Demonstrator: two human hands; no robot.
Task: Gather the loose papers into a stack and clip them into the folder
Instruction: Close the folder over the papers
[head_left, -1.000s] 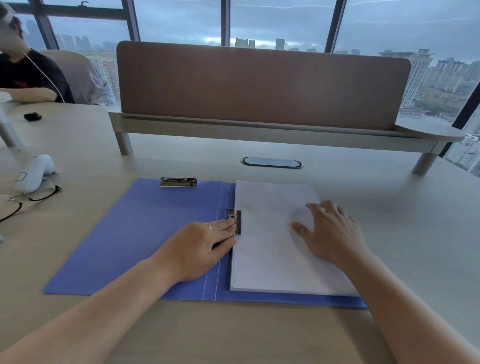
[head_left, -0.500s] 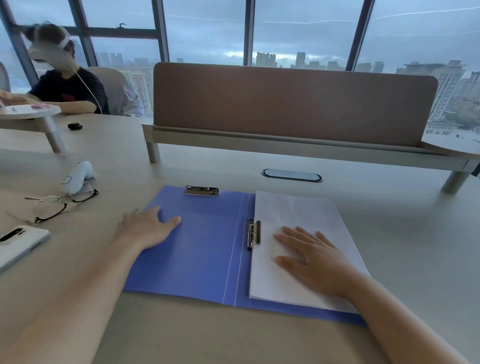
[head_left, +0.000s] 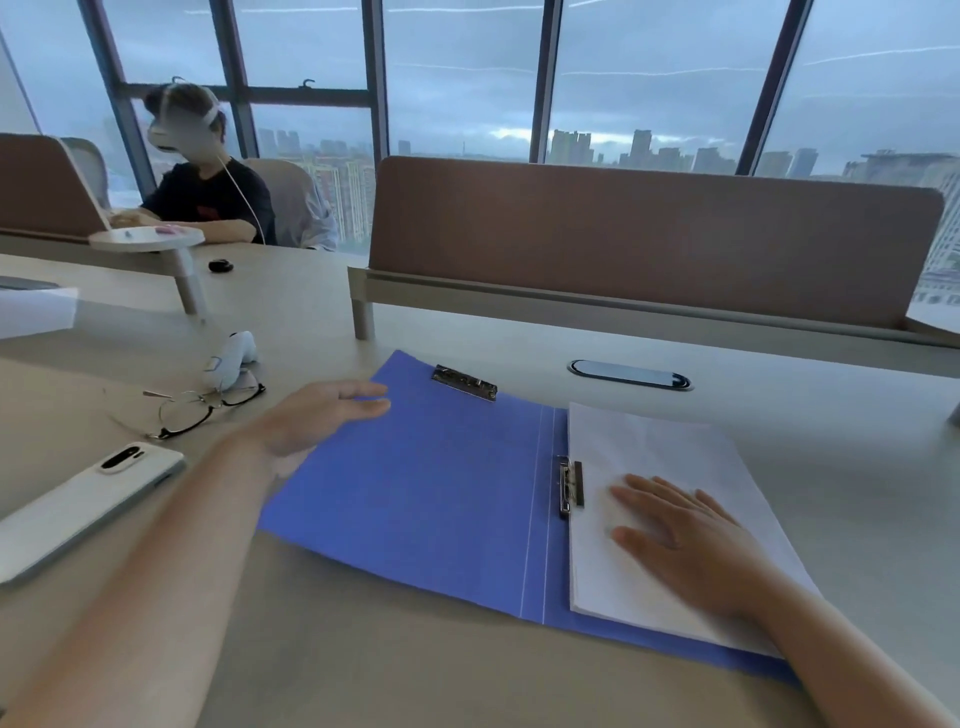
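Blue, matte folder (head_left: 431, 483) lying open on the desk (head_left: 363, 665); white paper stack (head_left: 660, 467) on its right leaf beneath a metal spine clip (head_left: 570, 487). Right hand (head_left: 691, 540) flat on the stack, fingers straight. Left hand (head_left: 317, 415) extended, fingers relaxed, at the folder's left edge.

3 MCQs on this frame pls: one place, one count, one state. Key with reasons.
1. Where does the white paper stack lie?
A. on the blue folder's right half
B. on the bare desk
C. under the glasses

2. How many metal clips are on the open blue folder?
A. one
B. two
C. three

3. The right hand is:
A. flat on the papers
B. gripping a pen
C. lifted off the desk

Key: 1 A, blue shows around the stack; 2 B, the spine clip and the top-edge clip; 3 A, straight fingers lie on the sheet.
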